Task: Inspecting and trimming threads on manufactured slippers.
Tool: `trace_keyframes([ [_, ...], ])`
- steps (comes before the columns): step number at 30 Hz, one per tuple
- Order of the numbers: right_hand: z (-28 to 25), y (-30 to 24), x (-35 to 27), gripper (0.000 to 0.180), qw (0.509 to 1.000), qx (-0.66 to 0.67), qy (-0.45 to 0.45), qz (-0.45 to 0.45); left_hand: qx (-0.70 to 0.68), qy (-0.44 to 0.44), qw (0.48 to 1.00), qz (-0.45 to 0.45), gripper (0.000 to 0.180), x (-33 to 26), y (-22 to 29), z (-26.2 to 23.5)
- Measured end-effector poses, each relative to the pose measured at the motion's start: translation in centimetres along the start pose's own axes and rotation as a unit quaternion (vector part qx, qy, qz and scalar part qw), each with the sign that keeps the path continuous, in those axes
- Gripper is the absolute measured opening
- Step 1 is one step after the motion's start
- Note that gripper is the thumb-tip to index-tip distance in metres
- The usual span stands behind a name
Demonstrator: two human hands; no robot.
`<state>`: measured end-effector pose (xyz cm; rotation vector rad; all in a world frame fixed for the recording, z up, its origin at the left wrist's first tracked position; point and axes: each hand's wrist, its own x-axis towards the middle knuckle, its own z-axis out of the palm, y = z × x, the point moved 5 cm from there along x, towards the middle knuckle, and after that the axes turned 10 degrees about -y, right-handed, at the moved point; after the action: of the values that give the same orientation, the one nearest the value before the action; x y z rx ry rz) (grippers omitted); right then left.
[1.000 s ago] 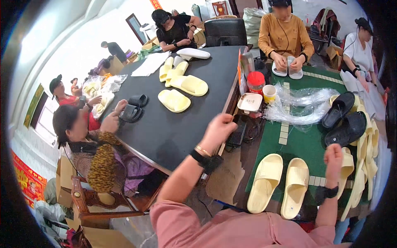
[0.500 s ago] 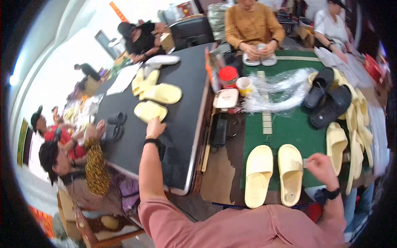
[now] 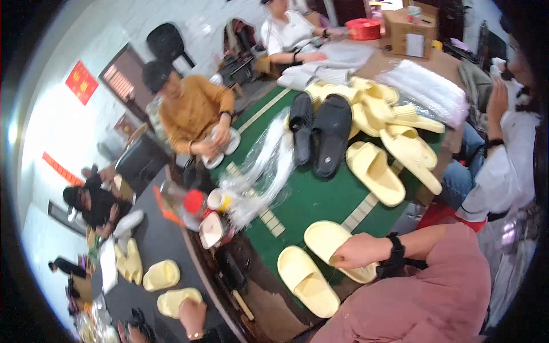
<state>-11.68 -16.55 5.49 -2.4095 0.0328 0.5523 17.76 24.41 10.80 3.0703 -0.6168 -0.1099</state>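
On the black bench (image 3: 157, 237), your left hand (image 3: 193, 315) covers the near end of a yellow slipper (image 3: 170, 303); whether it grips cannot be told. Well apart from it, your right hand (image 3: 361, 251) bends over the middle of the right slipper (image 3: 323, 237) of a pair on the green bench (image 3: 320, 200), fingers curled, its hold hidden too. Just beside that, the left slipper (image 3: 306, 280) lies untouched. Farther off, black slippers (image 3: 331, 137) lie between a clear plastic bundle (image 3: 280, 166) and a yellow pile (image 3: 372, 111).
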Motion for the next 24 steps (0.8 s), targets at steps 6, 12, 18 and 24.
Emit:
trace_keyframes([
  [6,0.5,0.3,0.8,0.040,0.999,-0.011,0.051,0.012,-0.089,0.006,0.996,0.002,0.018,-3.0,4.3,-2.1],
  [12,0.2,0.3,3.1,0.055,0.994,0.007,0.106,0.040,-0.039,0.214,0.973,-0.076,0.028,-3.7,-2.8,-6.8],
  [18,0.9,-0.9,5.7,0.048,0.992,0.022,0.120,0.016,-0.059,0.048,0.997,0.026,0.085,3.7,-10.6,-4.1],
  [24,2.6,-1.6,5.0,0.055,0.988,0.132,0.056,-0.059,-0.148,-0.020,0.987,-0.057,0.043,6.3,-13.6,-2.1],
])
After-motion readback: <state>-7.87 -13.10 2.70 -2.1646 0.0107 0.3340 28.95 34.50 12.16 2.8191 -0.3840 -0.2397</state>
